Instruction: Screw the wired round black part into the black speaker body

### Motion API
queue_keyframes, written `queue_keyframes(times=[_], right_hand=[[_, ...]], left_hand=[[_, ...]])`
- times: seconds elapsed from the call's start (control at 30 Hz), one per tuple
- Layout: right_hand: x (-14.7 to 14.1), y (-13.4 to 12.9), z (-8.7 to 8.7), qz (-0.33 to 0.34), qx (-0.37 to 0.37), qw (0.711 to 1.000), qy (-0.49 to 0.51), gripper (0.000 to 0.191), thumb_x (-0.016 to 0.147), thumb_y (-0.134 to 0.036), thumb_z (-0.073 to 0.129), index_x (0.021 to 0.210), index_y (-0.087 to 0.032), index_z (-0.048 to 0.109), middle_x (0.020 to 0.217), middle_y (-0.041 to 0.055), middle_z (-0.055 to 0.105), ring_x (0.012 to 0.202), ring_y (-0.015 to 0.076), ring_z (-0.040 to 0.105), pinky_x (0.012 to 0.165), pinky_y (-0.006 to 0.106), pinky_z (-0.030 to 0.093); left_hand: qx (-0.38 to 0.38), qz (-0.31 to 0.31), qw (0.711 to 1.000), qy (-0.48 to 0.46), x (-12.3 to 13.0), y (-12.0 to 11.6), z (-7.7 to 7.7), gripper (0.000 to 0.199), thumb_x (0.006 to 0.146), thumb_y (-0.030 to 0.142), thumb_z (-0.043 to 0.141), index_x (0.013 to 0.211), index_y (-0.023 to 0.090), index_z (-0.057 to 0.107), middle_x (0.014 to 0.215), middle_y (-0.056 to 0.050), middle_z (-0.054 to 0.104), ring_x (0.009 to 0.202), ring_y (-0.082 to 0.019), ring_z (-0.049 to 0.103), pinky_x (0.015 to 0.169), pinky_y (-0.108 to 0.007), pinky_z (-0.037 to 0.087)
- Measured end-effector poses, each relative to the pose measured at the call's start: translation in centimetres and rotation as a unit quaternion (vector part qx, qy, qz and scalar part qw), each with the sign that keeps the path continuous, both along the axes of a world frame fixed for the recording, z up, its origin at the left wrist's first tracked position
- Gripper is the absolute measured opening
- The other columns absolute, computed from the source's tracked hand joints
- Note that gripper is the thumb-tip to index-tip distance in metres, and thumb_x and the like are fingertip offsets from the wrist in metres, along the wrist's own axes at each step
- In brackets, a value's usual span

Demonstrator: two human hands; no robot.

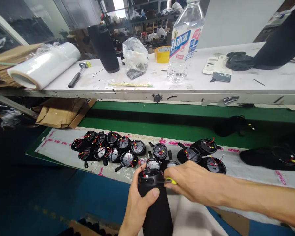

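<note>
A black cylinder [154,206] with an open round top and red wires stands nearly upright at the bottom centre. My left hand [142,200] is wrapped round its left side near the rim, thumb across the front. From the right, my right hand [189,180] grips a small tool with a yellow-green handle [171,180]. The tool's thin shaft points left at the cylinder's upper side, just below the rim; whether its tip touches is too small to tell. Several similar black cylinders with wired tops, such as one [159,151], stand just behind my hands.
More wired cylinders [127,159] stand in a group at left on the covered green bench [113,114]. The white shelf [142,73] above holds a water bottle [185,42], yellow tape [162,54], a hammer [77,75] and a film roll [46,65].
</note>
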State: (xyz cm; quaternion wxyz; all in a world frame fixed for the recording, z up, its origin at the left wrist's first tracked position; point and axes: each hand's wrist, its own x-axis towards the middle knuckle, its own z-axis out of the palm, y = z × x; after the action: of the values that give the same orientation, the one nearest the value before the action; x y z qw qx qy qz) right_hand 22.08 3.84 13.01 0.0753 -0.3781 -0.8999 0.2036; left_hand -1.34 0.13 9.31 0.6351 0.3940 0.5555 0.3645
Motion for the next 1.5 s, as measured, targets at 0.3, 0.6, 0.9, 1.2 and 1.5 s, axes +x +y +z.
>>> queue_keyframes(times=[0.3,0.6,0.9,1.2,1.5], right_hand=[[0.8,-0.6,1.7,-0.023,-0.063,0.998,-0.002,0.012,0.100,-0.016,0.053,0.109,-0.023,0.056,0.092,0.0019,0.070,0.074,0.0206,0.065,0.066,0.033,0.042],[1.0,-0.3,0.6,0.005,0.028,0.998,-0.059,0.003,0.106,-0.024,0.058,0.105,-0.022,0.059,0.085,0.0015,0.068,0.067,0.0210,0.063,0.057,0.034,0.028],[1.5,1.0,0.9,0.084,0.198,0.974,-0.067,0.009,0.095,-0.015,0.061,0.102,-0.020,0.057,0.082,0.0009,0.061,0.066,0.0203,0.054,0.058,0.035,0.028],[1.8,0.9,1.0,0.117,0.237,0.957,-0.123,0.025,0.085,-0.009,0.062,0.108,-0.018,0.060,0.081,0.0017,0.060,0.068,0.0224,0.053,0.058,0.037,0.028],[2.0,1.1,0.8,0.112,0.254,0.955,-0.104,0.027,0.085,-0.010,0.061,0.111,-0.018,0.059,0.082,0.0022,0.060,0.070,0.0217,0.049,0.061,0.037,0.025]], left_hand=[[-0.006,0.014,1.000,-0.017,-0.5,0.0,0.2,0.098,0.072,0.058,0.087,0.155,0.024,0.048,0.151,-0.012,0.066,0.143,-0.038,0.057,0.125,-0.049,0.039],[-0.016,0.015,0.997,-0.068,-0.8,0.2,-0.9,0.101,0.071,0.056,0.090,0.156,0.025,0.046,0.154,-0.013,0.064,0.147,-0.040,0.054,0.127,-0.053,0.034],[-0.057,-0.071,0.991,-0.102,-1.6,1.7,0.1,0.084,0.070,0.051,0.090,0.142,0.025,0.055,0.143,-0.012,0.070,0.139,-0.042,0.058,0.120,-0.053,0.040],[-0.047,-0.106,0.990,-0.078,-1.4,1.7,0.2,0.087,0.073,0.052,0.089,0.147,0.026,0.051,0.145,-0.010,0.069,0.137,-0.040,0.059,0.116,-0.049,0.041],[-0.032,-0.128,0.989,-0.065,-1.4,1.9,-0.6,0.086,0.073,0.055,0.088,0.146,0.025,0.051,0.141,-0.011,0.069,0.136,-0.041,0.058,0.119,-0.052,0.036]])
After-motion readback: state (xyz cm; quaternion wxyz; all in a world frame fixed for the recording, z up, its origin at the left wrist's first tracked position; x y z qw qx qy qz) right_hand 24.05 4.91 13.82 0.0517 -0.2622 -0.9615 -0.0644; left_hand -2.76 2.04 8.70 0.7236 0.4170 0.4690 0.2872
